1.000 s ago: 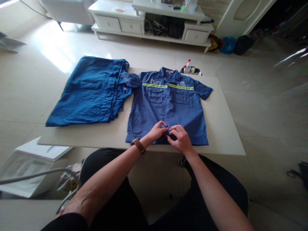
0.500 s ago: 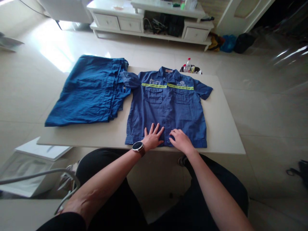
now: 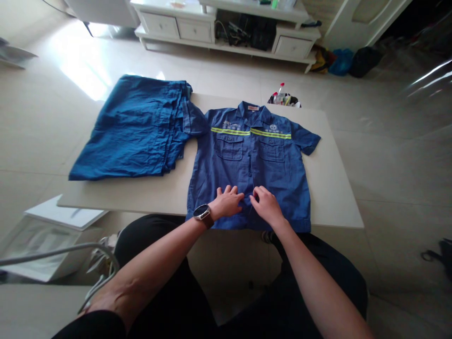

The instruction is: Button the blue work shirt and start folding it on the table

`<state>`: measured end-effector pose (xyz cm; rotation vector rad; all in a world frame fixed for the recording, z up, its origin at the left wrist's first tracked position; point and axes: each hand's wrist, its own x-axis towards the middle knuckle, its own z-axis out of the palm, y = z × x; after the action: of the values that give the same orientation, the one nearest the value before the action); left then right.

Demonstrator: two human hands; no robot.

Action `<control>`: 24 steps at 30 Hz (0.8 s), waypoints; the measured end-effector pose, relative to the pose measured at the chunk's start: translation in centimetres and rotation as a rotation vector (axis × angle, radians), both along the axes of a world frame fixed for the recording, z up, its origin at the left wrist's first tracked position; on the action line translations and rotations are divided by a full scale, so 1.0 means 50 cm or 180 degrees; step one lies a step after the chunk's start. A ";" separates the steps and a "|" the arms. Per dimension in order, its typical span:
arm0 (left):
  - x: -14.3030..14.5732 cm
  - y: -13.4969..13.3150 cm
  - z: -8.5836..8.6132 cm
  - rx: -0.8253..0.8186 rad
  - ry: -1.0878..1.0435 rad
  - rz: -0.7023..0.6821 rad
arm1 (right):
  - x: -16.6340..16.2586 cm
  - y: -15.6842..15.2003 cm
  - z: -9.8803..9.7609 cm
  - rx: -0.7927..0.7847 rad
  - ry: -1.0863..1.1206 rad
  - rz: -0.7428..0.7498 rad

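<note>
A dark blue short-sleeved work shirt (image 3: 226,174) lies front up on the table, collar away from me, with a yellow-green reflective stripe across the chest. Its hem hangs slightly over the near table edge. My left hand (image 3: 228,203) rests on the lower front, left of the button placket, fingers bent but apart. Just right of the placket, my right hand (image 3: 265,203) pinches the shirt's front between thumb and fingers, and the cloth there is slightly raised. A watch (image 3: 202,212) is on my left wrist.
Folded blue garments (image 3: 130,129) lie in a stack on the table's (image 3: 334,188) left side, touching the shirt's left sleeve. Beyond the far edge stand bottles (image 3: 280,94) in a bag. A white cabinet (image 3: 194,32) is at the back. A white box (image 3: 65,212) sits low at left.
The shirt has slid toward me, its hem now past the table edge. My left fingers, spread flat before, have bent; my right hand has closed on the placket area.
</note>
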<state>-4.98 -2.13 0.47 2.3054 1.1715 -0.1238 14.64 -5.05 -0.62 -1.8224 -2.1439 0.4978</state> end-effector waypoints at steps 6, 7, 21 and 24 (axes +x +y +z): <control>0.021 0.005 -0.004 0.0354 -0.0145 0.0087 | 0.012 0.010 -0.010 -0.0110 0.0539 -0.0426; 0.027 0.005 -0.007 0.0419 -0.0189 0.0107 | 0.012 0.010 -0.010 -0.0131 0.0621 -0.0482; 0.085 0.013 -0.041 0.0633 -0.0528 0.0080 | 0.032 0.003 0.007 -0.0258 0.1364 -0.0930; 0.086 0.019 -0.040 0.0592 -0.0640 0.0193 | 0.038 0.002 0.005 -0.0261 0.1493 -0.0992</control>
<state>-0.68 -1.19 -1.51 2.3727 1.1902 0.2436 16.56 -4.96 -0.37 -1.8130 -1.5227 0.8456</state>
